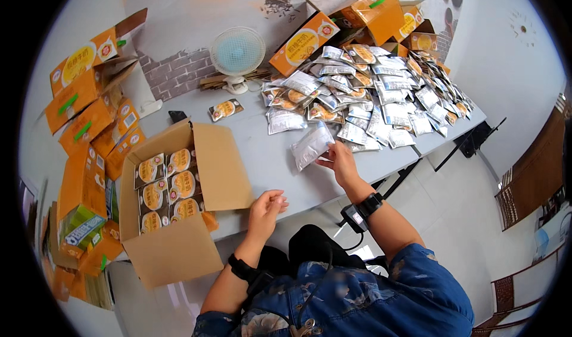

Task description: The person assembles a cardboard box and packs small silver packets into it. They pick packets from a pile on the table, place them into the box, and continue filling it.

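Pinched at its edge by my right hand [342,162], a silver packet [313,146] tilts over the grey table [263,158], its pale back facing up. My left hand [267,209] hovers by the table's front edge with loosely curled fingers and nothing visible in it. Left of that hand stands an open cardboard box [156,261] with its flaps spread. Inside it, orange-and-brown packets [182,184] lie face up in two columns. A large heap of similar packets [353,91] covers the table beyond my right hand, many with their silver backs up.
One packet [225,109] lies apart behind the box, near a small white clip fan [237,53]. Orange cartons [78,109] are stacked at the left, and more orange cartons [371,15] stand behind the heap. A black object [177,115] sits behind the box.
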`<state>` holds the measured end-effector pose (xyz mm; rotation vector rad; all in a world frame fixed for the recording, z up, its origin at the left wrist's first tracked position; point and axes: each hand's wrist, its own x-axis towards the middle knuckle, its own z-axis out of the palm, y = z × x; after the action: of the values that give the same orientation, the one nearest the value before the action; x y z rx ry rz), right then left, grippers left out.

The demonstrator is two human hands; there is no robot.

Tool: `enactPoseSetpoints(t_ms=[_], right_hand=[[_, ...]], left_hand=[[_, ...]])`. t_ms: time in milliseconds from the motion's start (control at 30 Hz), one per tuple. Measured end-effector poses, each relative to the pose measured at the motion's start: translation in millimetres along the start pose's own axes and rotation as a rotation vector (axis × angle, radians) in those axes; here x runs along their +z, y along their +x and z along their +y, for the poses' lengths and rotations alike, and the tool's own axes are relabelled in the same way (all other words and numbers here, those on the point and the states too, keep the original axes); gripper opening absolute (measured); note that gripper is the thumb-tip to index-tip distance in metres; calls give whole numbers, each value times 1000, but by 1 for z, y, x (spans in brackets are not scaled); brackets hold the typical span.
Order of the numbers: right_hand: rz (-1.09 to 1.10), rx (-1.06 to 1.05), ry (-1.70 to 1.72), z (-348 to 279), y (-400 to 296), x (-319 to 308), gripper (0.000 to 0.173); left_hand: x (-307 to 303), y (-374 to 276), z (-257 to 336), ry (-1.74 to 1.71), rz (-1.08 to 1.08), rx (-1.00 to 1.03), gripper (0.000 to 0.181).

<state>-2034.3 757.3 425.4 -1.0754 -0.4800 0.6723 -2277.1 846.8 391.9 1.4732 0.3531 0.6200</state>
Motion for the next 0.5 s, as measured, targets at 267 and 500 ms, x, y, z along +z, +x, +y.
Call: enactPoseSetpoints(t_ms=[267,500], right_hand=[[-420,-192,-439,-20,-54,36,21],[-877,-559,-776,-27,-81,31,6]], left_hand=[[6,22,4,-758,-34,-415,51],[5,22,12,-1004,-121,-440,60]])
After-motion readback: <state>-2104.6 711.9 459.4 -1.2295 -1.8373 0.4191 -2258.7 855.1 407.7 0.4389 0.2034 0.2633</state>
